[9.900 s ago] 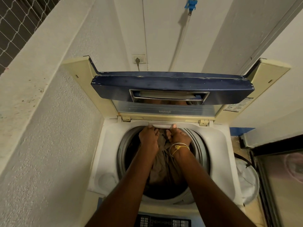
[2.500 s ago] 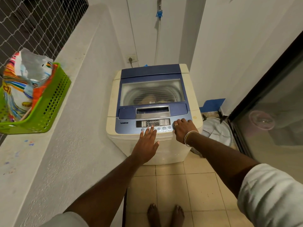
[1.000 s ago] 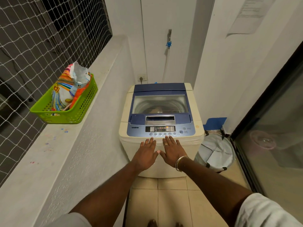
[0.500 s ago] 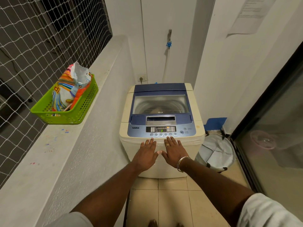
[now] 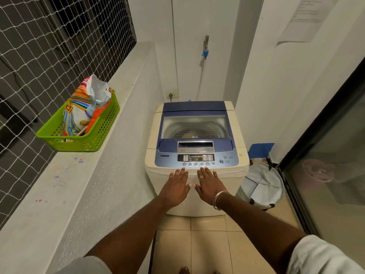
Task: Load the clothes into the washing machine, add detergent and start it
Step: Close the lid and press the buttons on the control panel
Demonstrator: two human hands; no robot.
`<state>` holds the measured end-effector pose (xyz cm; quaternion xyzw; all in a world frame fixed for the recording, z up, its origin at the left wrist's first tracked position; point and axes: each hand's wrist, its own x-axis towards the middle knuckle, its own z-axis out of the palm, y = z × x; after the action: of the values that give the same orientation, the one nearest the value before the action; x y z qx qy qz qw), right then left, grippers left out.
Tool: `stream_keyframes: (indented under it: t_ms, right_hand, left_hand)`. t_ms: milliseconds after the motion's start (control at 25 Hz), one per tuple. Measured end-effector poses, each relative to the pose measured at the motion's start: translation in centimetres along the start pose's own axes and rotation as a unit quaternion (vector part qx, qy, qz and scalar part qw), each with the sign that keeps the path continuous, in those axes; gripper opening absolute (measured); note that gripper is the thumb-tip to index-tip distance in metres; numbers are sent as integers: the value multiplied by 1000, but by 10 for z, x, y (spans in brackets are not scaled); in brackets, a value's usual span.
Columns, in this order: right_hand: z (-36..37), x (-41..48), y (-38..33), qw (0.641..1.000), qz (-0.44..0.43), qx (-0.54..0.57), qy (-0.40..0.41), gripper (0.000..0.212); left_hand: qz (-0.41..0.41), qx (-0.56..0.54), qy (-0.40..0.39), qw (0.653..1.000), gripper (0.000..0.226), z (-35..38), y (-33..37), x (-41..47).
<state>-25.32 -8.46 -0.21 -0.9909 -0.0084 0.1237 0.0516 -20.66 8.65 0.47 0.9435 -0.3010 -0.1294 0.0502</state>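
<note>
Presently, entries run from the grips outward.

1. Left grip (image 5: 175,186): bare hand, fingers straight and apart, holding nothing, laid flat on the machine's upper front edge.
2. Right grip (image 5: 209,186): the same, flat and empty, with a ring and a bangle, just beside the left at its 3 o'clock.
3. Cream-and-blue top-loading washing machine (image 5: 237,135): at 12 o'clock of both grips, standing on the tiled floor.
4. Blue control panel (image 5: 197,158): just past the fingertips, with a green character lit in its display. The round start/pause button (image 5: 221,161) sits at 1 o'clock of the right grip and neither hand touches it.
5. Blue-framed clear lid (image 5: 195,126): shut. A dim brownish heap (image 5: 187,135) shows through it, probably the clothes.
6. Striped, opened detergent bag (image 5: 83,115): at 10 o'clock, well apart, standing in a green perforated plastic basket (image 5: 104,123) on the grey concrete ledge (image 5: 59,184).

Status: loading appears done and the power is on. Cannot tell whether detergent went in or whether the cycle is running. At most, a press of start remains.
</note>
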Motion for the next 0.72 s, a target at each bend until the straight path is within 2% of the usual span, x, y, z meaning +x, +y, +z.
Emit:
stream_keyframes:
  t_ms: [720]
  right_hand:
    - [4, 38, -29, 1000, -19, -1, 2, 65]
  left_hand:
    - [-23, -12, -12, 1000, 61, 5, -31, 14]
